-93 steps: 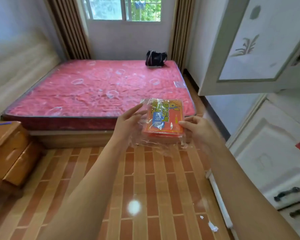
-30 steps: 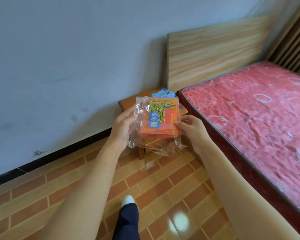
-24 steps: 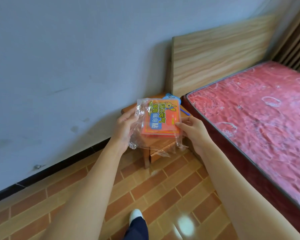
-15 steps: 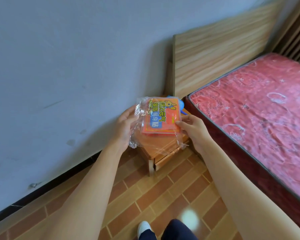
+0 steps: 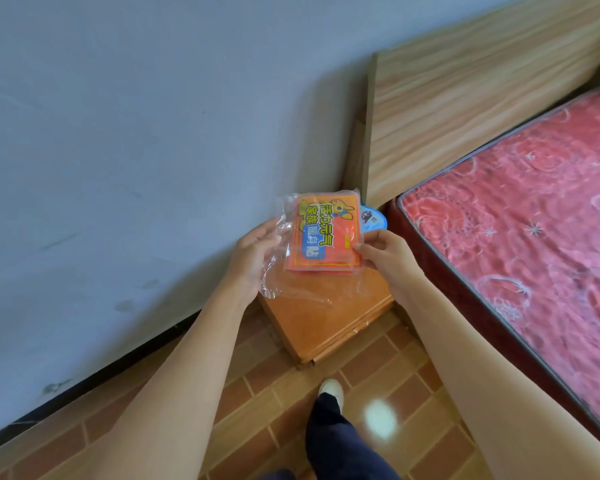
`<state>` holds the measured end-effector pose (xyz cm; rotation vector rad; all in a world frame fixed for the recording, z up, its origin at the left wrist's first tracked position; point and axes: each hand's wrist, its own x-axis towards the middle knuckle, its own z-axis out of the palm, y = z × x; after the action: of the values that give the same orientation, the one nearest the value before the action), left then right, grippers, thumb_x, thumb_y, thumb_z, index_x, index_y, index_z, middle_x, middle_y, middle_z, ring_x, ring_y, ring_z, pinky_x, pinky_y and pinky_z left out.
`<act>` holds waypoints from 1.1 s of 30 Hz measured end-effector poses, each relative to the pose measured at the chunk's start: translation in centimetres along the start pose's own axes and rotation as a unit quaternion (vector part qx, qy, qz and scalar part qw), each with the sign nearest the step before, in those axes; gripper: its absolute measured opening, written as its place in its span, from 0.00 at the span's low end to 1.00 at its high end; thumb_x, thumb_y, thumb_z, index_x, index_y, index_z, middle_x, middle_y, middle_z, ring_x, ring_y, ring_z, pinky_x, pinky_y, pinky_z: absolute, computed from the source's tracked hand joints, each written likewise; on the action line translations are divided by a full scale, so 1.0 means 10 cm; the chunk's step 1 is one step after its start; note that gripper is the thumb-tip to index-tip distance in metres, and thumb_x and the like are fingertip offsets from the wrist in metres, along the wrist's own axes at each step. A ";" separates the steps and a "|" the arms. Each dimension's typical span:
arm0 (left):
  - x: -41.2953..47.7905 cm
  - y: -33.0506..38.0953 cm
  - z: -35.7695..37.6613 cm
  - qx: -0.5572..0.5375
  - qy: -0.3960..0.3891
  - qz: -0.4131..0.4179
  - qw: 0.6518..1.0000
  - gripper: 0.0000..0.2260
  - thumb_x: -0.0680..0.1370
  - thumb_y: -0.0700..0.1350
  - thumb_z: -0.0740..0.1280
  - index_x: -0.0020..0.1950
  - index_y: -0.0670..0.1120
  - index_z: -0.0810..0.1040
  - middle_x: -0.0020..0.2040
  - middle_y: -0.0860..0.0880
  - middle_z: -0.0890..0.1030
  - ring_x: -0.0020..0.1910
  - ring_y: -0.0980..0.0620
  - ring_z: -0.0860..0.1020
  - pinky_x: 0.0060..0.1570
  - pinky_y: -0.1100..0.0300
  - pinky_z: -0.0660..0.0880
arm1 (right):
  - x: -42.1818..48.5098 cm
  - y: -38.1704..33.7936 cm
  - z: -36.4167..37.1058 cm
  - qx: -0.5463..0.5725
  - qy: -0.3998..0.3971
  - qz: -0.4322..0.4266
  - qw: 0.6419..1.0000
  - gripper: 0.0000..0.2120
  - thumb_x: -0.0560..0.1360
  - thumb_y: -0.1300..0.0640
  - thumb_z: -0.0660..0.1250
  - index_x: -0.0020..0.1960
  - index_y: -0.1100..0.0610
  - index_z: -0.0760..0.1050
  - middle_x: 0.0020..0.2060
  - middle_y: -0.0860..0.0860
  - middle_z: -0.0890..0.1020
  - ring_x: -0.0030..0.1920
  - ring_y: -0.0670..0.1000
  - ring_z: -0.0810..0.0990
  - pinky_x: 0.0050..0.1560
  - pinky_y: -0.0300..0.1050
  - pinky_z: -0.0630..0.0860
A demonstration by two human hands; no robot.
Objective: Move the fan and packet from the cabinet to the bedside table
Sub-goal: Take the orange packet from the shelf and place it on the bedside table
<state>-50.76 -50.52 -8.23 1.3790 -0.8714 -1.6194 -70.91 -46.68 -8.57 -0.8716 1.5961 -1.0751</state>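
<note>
The counter [image 5: 329, 317] lies straight below the packet [image 5: 323, 237], whose long axis runs twelve-to-six. The right hand [image 5: 388, 258] pinches its four-o'clock edge. The left hand [image 5: 253, 261], fingers straight, supports the wrapper at nine. The fan [image 5: 373, 218] rests at two.
</note>
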 end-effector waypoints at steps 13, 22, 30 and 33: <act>1.21 -0.14 0.02 0.052 0.024 -0.049 0.997 0.19 0.77 0.33 0.60 0.67 0.44 0.74 0.62 0.49 0.79 0.62 0.51 0.77 0.59 0.58 0.73 | 1.24 0.35 0.18 -0.008 -0.046 0.065 0.997 0.09 0.72 0.69 0.66 0.40 0.57 0.72 0.36 0.51 0.80 0.31 0.38 0.80 0.36 0.31 0.77; 2.00 -0.64 -0.12 0.074 0.010 -0.090 0.993 0.18 0.76 0.31 0.61 0.62 0.46 0.77 0.62 0.48 0.79 0.63 0.49 0.76 0.64 0.52 0.72 | 1.89 0.90 0.39 -0.048 -0.038 0.120 0.991 0.10 0.71 0.71 0.66 0.38 0.57 0.72 0.34 0.51 0.78 0.32 0.43 0.75 0.36 0.32 0.72; 2.45 -1.22 -0.17 0.079 -0.010 -0.119 0.990 0.19 0.77 0.30 0.59 0.67 0.41 0.72 0.62 0.46 0.77 0.54 0.55 0.78 0.45 0.73 0.75 | 2.35 1.56 0.52 -0.081 -0.022 0.148 0.986 0.13 0.72 0.72 0.64 0.36 0.54 0.71 0.35 0.50 0.78 0.31 0.40 0.76 0.33 0.28 0.72; 2.56 -1.44 -0.20 0.084 -0.025 -0.129 0.988 0.19 0.78 0.31 0.59 0.67 0.42 0.72 0.64 0.47 0.76 0.56 0.57 0.77 0.52 0.69 0.75 | 2.44 1.77 0.54 -0.100 -0.013 0.153 0.983 0.14 0.71 0.72 0.64 0.36 0.54 0.71 0.36 0.52 0.78 0.35 0.44 0.75 0.36 0.32 0.73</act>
<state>-52.64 -67.51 -32.19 1.6283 -0.9049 -1.8158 -72.61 -63.88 -33.87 -0.7362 1.7694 -0.6932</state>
